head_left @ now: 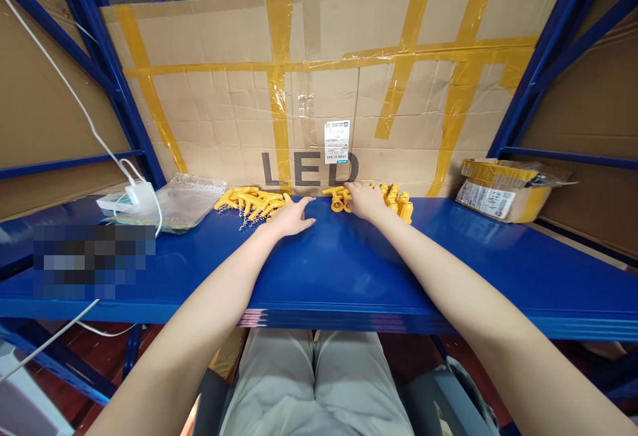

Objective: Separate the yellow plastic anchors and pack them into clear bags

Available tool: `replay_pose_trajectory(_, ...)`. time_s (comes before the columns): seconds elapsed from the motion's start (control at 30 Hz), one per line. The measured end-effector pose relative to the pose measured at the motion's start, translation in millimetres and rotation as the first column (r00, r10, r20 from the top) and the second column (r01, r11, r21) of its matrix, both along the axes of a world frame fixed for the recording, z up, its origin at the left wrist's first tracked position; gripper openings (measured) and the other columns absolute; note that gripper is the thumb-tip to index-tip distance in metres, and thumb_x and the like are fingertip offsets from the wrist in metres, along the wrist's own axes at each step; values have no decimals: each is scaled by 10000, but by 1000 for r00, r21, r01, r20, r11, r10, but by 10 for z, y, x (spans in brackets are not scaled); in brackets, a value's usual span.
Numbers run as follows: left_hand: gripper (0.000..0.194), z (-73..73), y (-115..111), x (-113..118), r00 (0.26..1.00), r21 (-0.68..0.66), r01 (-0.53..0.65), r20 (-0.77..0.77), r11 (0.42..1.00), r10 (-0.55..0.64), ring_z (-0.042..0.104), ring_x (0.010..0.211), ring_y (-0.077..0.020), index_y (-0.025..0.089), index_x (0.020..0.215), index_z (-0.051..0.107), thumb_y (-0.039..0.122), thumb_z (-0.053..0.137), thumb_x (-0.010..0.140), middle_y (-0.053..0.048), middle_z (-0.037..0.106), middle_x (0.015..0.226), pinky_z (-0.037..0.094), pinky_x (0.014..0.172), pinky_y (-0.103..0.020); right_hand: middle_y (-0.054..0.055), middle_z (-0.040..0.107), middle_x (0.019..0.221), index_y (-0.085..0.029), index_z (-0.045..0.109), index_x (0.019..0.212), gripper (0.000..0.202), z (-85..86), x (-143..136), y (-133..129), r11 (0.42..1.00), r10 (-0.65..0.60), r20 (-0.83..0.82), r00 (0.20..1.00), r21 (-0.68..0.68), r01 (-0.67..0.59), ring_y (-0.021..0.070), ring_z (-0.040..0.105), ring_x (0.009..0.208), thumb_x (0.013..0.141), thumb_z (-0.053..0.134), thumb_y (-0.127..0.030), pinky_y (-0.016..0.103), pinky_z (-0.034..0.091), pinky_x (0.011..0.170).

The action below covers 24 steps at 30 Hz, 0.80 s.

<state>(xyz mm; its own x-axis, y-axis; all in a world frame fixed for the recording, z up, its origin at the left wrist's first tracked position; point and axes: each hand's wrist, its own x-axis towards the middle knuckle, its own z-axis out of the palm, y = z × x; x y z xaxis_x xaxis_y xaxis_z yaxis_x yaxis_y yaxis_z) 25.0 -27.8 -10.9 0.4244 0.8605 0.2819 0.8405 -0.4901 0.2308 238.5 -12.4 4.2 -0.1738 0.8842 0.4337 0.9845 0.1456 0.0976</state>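
Observation:
My left hand (293,217) is open above the blue shelf, its thumb and fingers apart and pointing right. Just behind and left of it lies a pile of yellow plastic pieces (252,202) with small metal chains (245,224). My right hand (366,202) is closed, its fingers bent down onto a yellow plastic piece with a round ring end (337,203); the fingertips are partly hidden. Beside that hand, on its right, several chunky yellow pieces (405,207) stand in a cluster.
A large taped cardboard sheet (224,117) stands along the back of the blue shelf (343,283). At right sits a small open carton (503,193). Clear plastic bags (187,200), a white plug (139,193) and cables lie at left, near a blurred-out patch. Blue posts flank both sides.

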Motion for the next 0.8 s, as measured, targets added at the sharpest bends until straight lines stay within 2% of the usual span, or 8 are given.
replay_pose_trajectory(0.03, 628, 1, -1, 0, 1000, -3, -2, 1, 1000, 2, 643, 783, -200, 191, 1381, 380, 396, 540, 809, -20, 672, 809, 473, 754, -277, 175, 594, 1229, -136, 561, 1224, 397, 84, 35, -39, 996, -86, -19, 996, 0, 86, 278, 538, 1149, 855, 414, -147, 433, 379, 960)
replay_pose_trajectory(0.1, 622, 5, -4, 2, 1000, -6, -11, -5, 1000, 11, 643, 764, -197, 193, 1378, 386, 396, 540, 810, -19, 673, 808, 475, 736, -276, 194, 649, 1085, -108, 634, 1081, 321, 237, 126, -102, 972, -236, -59, 970, -42, 233, 262, 606, 1039, 841, 421, -115, 374, 416, 893)
replay_pose_trajectory(0.2, 579, 13, -13, 8, 999, 4, -28, -28, 1000, 28, 640, 751, -198, 197, 1345, 439, 402, 537, 812, -25, 681, 823, 474, 697, -275, 193, 639, 1105, -120, 635, 1102, 322, 379, 285, -153, 920, -378, -91, 921, -152, 362, 260, 613, 1040, 826, 467, -112, 338, 450, 833)
replay_pose_trajectory(0.33, 442, 24, -19, 16, 997, 7, -29, -65, 1000, 29, 638, 769, -200, 185, 1207, 576, 396, 520, 823, -34, 692, 834, 466, 667, -269, 187, 631, 1122, -128, 607, 1174, 381, 420, 425, -159, 863, -449, -64, 891, -289, 414, 290, 597, 1071, 799, 580, -189, 373, 474, 833)
replay_pose_trajectory(0.43, 393, 28, -16, 18, 997, 8, -20, -77, 1000, 21, 637, 764, -197, 180, 1135, 622, 397, 514, 825, -34, 697, 825, 463, 655, -265, 189, 646, 1081, -117, 624, 1142, 434, 403, 460, -133, 843, -446, -41, 894, -354, 405, 313, 613, 1028, 727, 687, -229, 381, 502, 787)
replay_pose_trajectory(0.53, 379, 28, -12, 16, 997, 10, -17, -76, 1000, 18, 638, 756, -195, 181, 1108, 636, 400, 514, 825, -33, 700, 825, 464, 652, -264, 163, 683, 935, -108, 660, 1018, 362, 364, 474, -96, 839, -392, -41, 919, -427, 338, 284, 654, 865, 679, 730, -214, 356, 519, 692)
replay_pose_trajectory(0.67, 372, 24, -8, 15, 998, 7, -20, -66, 1000, 20, 640, 750, -190, 183, 1094, 644, 405, 519, 822, -33, 701, 825, 469, 658, -261, 92, 660, 712, -111, 648, 810, 211, 289, 453, -71, 805, -276, -132, 952, -574, 154, 198, 631, 654, 685, 737, -256, 291, 494, 580)
replay_pose_trajectory(0.8, 368, 24, -7, 17, 997, 9, -24, -72, 1000, 24, 641, 750, -189, 183, 1091, 647, 401, 521, 823, -32, 702, 816, 474, 671, -261, 76, 609, 608, -122, 613, 695, 134, 225, 346, -81, 811, -194, -169, 966, -582, 61, 191, 614, 639, 728, 685, -229, 271, 469, 568)
